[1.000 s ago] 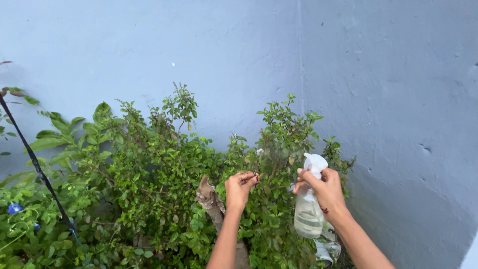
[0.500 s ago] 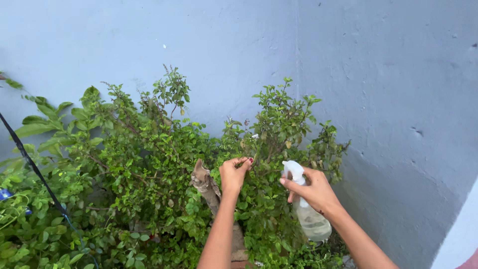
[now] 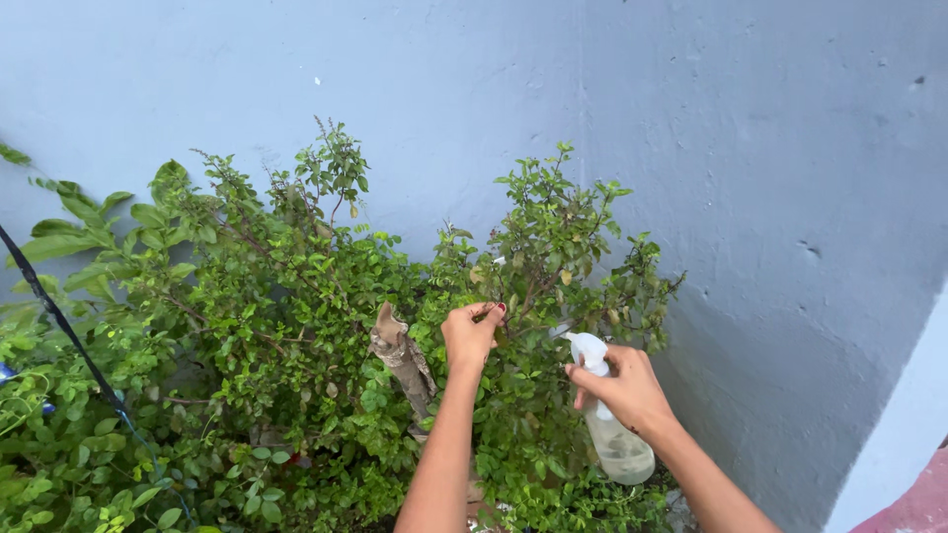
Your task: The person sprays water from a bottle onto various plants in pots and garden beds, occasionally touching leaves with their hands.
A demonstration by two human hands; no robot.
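Note:
A leafy green bush (image 3: 296,316) grows against a pale blue wall. My left hand (image 3: 470,334) is raised into its foliage, fingers pinched on a thin leafy twig. My right hand (image 3: 620,387) grips a clear spray bottle (image 3: 614,439) with a white trigger head, tilted so the nozzle points left at the leaves. The bottle holds some pale liquid. A cut brown stump (image 3: 397,357) stands just left of my left wrist.
The blue wall (image 3: 770,197) forms a corner behind and to the right of the bush. A black cord (image 3: 61,321) slants down through the leaves at far left. A white and pink edge (image 3: 908,474) shows at bottom right.
My right hand has lowered and tilted the bottle, turning its nozzle left toward the leaves. The view has shifted so the bush sits higher. My left hand still holds the twig.

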